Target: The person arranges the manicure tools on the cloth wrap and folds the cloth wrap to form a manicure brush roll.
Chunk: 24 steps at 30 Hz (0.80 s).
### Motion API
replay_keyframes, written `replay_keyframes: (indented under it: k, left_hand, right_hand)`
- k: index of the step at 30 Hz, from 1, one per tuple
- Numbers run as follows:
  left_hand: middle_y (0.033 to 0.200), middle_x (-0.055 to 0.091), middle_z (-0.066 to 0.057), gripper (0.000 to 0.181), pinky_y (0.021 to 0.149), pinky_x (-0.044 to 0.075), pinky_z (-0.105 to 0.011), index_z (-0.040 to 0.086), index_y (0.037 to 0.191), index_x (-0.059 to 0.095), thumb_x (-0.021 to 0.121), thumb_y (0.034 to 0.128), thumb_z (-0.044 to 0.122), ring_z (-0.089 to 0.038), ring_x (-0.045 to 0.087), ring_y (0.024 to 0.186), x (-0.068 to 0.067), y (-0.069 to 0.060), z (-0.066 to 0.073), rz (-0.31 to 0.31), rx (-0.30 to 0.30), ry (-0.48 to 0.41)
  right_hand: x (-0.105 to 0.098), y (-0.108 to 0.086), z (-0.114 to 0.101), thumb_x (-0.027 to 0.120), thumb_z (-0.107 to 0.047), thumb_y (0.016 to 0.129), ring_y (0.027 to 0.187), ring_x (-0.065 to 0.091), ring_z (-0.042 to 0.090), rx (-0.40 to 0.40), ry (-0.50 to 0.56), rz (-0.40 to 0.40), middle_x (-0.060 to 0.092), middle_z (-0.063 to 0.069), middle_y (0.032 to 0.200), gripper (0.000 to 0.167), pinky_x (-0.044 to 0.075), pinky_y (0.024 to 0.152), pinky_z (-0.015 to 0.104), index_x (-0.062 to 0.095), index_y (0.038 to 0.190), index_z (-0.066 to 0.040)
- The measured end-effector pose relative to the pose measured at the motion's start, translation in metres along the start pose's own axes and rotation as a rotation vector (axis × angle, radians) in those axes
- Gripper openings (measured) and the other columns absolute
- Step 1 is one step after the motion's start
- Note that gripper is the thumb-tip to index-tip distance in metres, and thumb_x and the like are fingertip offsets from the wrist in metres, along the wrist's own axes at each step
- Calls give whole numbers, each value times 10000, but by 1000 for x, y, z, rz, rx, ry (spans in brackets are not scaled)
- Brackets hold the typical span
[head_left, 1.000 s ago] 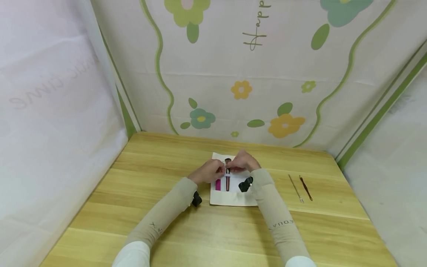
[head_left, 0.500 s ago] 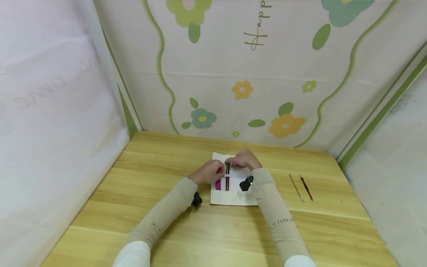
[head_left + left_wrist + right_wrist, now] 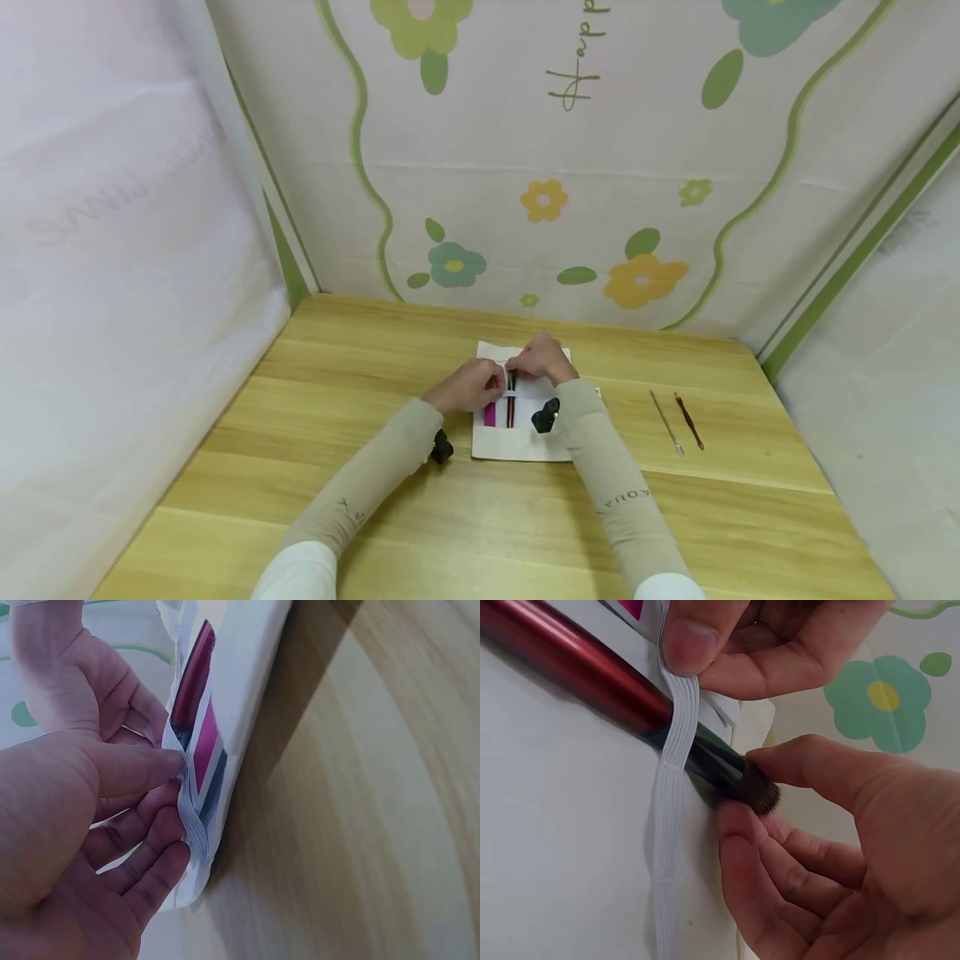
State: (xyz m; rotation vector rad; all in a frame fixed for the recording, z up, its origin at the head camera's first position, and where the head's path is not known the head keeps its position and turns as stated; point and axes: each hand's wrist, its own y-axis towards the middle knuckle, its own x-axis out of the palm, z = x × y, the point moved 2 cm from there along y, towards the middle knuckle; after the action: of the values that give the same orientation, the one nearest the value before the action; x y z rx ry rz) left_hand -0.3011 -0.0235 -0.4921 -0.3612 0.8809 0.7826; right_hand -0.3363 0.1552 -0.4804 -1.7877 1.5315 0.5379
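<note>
A red-handled brush point(image 3: 592, 671) with a dark ferrule and brown bristles lies under a white elastic band point(image 3: 667, 817) on a white case point(image 3: 517, 446). My left hand point(image 3: 471, 386) pinches the band between thumb and fingers, beside the brush; the left wrist view shows the left hand point(image 3: 82, 817) at the band's edge. At the bristle end, my right hand point(image 3: 542, 358) holds the brush between thumb and fingers, as the right hand point(image 3: 840, 847) in the right wrist view shows. A magenta piece point(image 3: 206, 750) sits in the case left of the brush.
On the wooden table point(image 3: 360, 517), a thin silvery tool point(image 3: 666, 422) and a dark reddish tool point(image 3: 689, 422) lie right of the case. Flower-printed fabric point(image 3: 480, 167) stands behind the table, with pale fabric at both sides.
My right hand has shifted slightly, from beside the brush's upper part to its bristle end, and the brush head now shows less. The right forearm moved a little left. My left hand stays at the band.
</note>
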Motion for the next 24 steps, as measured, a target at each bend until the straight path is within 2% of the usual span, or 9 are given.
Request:
replay_keyframes:
  k: [13,24]
  left_hand:
    - [885,684,-30,117,809,541,-295,66,892,709,669,997,33,-126,585,807,-1,2,1,2,8,-1]
    - [831,649,-23,129,743,505,-243,61,867,691,670,988,18,-120,566,775,0,2,-1,-8,9,-3]
  right_hand:
    - [1,-8,6,815,-257,867,596,646,118,11,57,-117,695,9,634,246,536,591,238,783,726,-58]
    - [4,-11,9,811,-185,888,656,657,89,-39,102,-191,727,-1,721,147,577,647,227,818,905,-40]
